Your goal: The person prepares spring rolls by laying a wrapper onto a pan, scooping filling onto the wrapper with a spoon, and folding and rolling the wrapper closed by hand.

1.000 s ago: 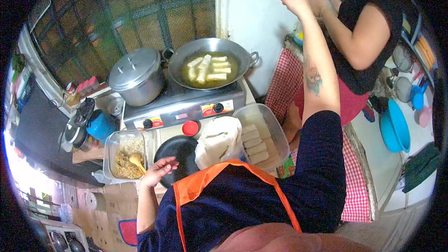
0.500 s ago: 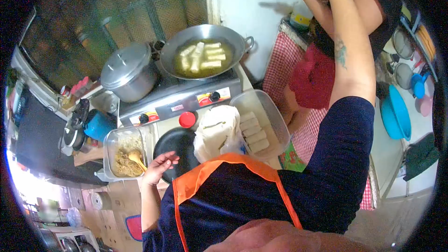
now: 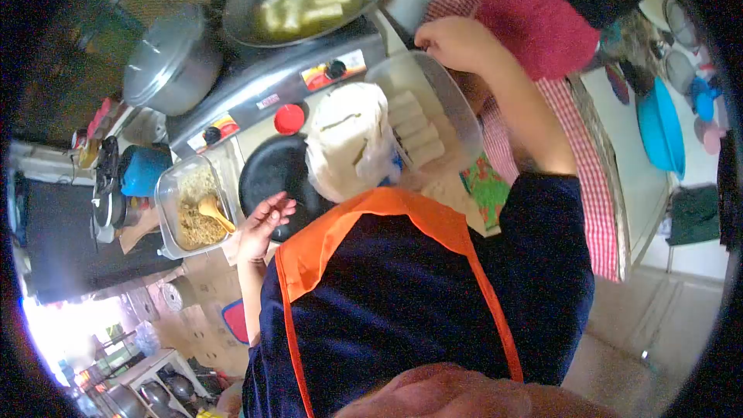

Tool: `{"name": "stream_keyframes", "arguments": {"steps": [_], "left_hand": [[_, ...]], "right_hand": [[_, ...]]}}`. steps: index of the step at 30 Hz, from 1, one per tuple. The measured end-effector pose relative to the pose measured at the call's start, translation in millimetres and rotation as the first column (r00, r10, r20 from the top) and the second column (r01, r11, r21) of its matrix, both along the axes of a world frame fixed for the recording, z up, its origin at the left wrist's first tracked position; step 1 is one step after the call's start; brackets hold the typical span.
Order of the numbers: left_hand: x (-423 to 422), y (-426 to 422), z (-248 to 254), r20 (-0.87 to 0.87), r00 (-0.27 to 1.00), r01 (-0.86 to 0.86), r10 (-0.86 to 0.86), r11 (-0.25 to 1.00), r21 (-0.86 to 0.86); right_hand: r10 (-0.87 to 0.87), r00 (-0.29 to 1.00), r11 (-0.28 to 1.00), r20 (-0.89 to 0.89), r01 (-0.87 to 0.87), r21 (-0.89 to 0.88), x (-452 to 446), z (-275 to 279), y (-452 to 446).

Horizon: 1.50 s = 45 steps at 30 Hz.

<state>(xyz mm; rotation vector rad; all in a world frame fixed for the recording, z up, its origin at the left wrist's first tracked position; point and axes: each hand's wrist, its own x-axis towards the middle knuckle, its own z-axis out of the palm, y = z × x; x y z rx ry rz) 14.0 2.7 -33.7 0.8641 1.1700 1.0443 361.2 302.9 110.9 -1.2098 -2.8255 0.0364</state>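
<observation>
My left hand (image 3: pixel 265 224) hovers by the edge of a black frying pan (image 3: pixel 263 178), palm turned up, fingers loosely stretched and holding nothing. Left of it stands a clear tub (image 3: pixel 162 220) of shredded filling (image 3: pixel 197 217) with a yellow spoon (image 3: pixel 214 210). My right hand (image 3: pixel 458 42) is bent downward at the far right corner of a plastic container (image 3: pixel 464 128); its fingertips are blurred and partly hidden. Pale uncooked rolls (image 3: pixel 414 128) lie in that container. Between pan and container sits a stack of wrappers (image 3: pixel 348 128) in a plastic bag.
A wok (image 3: pixel 240 11) with several rolls (image 3: pixel 306 4) in oil stands on the gas stove (image 3: pixel 267 81), beside a lidded pot (image 3: pixel 172 62). A red lid (image 3: pixel 289 119) lies before the stove. Another person in red shorts (image 3: pixel 534 19) is close at the right. A blue basin (image 3: pixel 660 128) is farther right.
My right hand has come down from beside the tongs and the other person's hand to the container's corner. The tongs are out of view. The camera view has shifted and tilted.
</observation>
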Motion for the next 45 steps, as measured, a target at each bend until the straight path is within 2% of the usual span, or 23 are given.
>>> {"name": "stream_keyframes", "arguments": {"steps": [2, 4, 5, 7, 9, 11, 14, 17, 18, 20, 22, 23, 24, 26, 27, 28, 32, 34, 35, 37, 40, 43, 45], "left_hand": [[-1.8, -10.6, -3.1, 0.001, 1.000, -0.024, 0.024, 0.999, -0.043], [-5.3, -17.5, -5.4, -0.005, 0.999, -0.042, 0.042, 0.997, -0.065], [-9.2, -22.8, -8.5, 0.007, 0.997, -0.076, 0.077, 0.994, -0.083], [-12.0, -28.3, -12.2, 0.013, 0.993, -0.117, 0.119, 0.988, -0.106], [-12.2, -32.2, -13.0, 0.027, 0.983, -0.177, 0.182, 0.975, -0.131], [-6.2, -32.2, -9.1, 0.019, 0.978, -0.204, 0.208, 0.970, -0.131], [2.6, -31.6, -2.4, -0.044, 0.971, -0.237, 0.233, 0.959, -0.158], [3.1, -36.0, -4.5, -0.045, 0.971, -0.238, 0.233, 0.961, -0.142], [3.6, -38.6, -4.7, -0.050, 0.967, -0.255, 0.250, 0.955, -0.150], [6.1, -42.9, -2.9, -0.069, 0.957, -0.289, 0.282, 0.945, -0.152], [10.2, -46.1, -0.2, -0.089, 0.948, -0.316, 0.306, 0.936, -0.154], [12.0, -47.9, 2.1, -0.092, 0.942, -0.334, 0.323, 0.928, -0.166], [13.7, -48.9, 3.6, -0.094, 0.936, -0.350, 0.338, 0.920, -0.178], [15.5, -49.4, 5.4, -0.108, 0.932, -0.361, 0.346, 0.914, -0.184], [16.5, -49.6, 5.6, -0.121, 0.931, -0.362, 0.344, 0.912, -0.195], [16.6, -49.3, 5.6, -0.120, 0.929, -0.367, 0.349, 0.910, -0.193], [16.6, -47.4, 8.4, -0.144, 0.932, -0.357, 0.334, 0.915, -0.188], [16.0, -47.7, 9.1, -0.165, 0.927, -0.364, 0.336, 0.913, -0.186], [15.6, -48.0, 8.3, -0.166, 0.926, -0.366, 0.338, 0.911, -0.189], [15.7, -47.1, 8.1, -0.166, 0.926, -0.369, 0.340, 0.910, -0.191], [16.5, -44.4, 8.4, -0.157, 0.931, -0.356, 0.329, 0.913, -0.201], [16.0, -40.8, 6.9, -0.142, 0.940, -0.334, 0.310, 0.922, -0.197], [16.3, -38.6, 7.5, -0.142, 0.944, -0.322, 0.299, 0.928, -0.189]], "right_hand": [[-0.195, 0.977, 0.958, 0.088, 0.209, -0.198, 12.1, -53.4, 4.4], [-0.230, 0.972, 0.916, 0.056, 0.235, -0.326, 42.9, -160.0, 38.1], [-0.229, 0.972, 0.914, 0.057, 0.235, -0.332, 45.2, -184.6, 33.6], [-0.364, 0.930, 0.849, -0.059, 0.305, -0.432, 47.1, -219.9, 22.8], [-0.358, 0.929, 0.858, -0.095, 0.288, -0.425, 37.8, -261.6, 24.9], [-0.343, 0.930, 0.874, -0.135, 0.263, -0.409, 28.5, -280.2, 27.2], [-0.430, 0.862, 0.807, -0.269, 0.233, -0.542, 11.7, -293.0, 36.6], [-0.262, 0.924, 0.870, -0.279, 0.101, -0.482, 9.5, -302.9, 59.4], [-0.366, 0.890, 0.770, -0.273, 0.126, -0.625, 7.6, -298.2, 60.5], [-0.450, 0.859, 0.653, -0.244, 0.129, -0.747, 4.0, -289.2, 63.0], [-0.141, 0.989, 0.838, -0.051, 0.092, -0.537, 0.1, -283.4, 66.2], [-0.129, 0.990, 0.842, -0.054, 0.080, -0.534, -3.3, -281.3, 66.6], [-0.284, 0.953, 0.701, -0.109, 0.129, -0.701, -5.3, -283.0, 68.6], [-0.432, 0.893, 0.528, -0.127, 0.136, -0.838, -8.2, -286.5, 74.4], [-0.208, 0.976, 0.721, -0.067, 0.107, -0.685, -8.2, -289.4, 76.8], [0.005, 0.999, 0.865, 0.048, 0.019, -0.502, -8.5, -292.2, 79.9], [-0.021, 0.999, 0.806, -0.028, 0.000, -0.591, -0.8, -281.5, 76.7], [0.022, 1.000, 0.878, 0.000, -0.019, -0.479, 1.7, -283.6, 77.2], [0.024, 1.000, 0.877, 0.001, -0.021, -0.479, 4.6, -284.7, 76.8], [-0.094, 0.986, 0.839, -0.134, 0.006, -0.544, 10.0, -278.0, 70.9], [-0.036, 0.999, 0.883, -0.041, 0.012, -0.470, 9.0, -276.5, 70.3], [0.033, 0.999, 0.874, 0.014, -0.022, -0.485, 5.4, -287.4, 75.1], [0.046, 0.999, 0.877, -0.007, -0.044, -0.478, 4.9, -292.1, 76.7]]}}
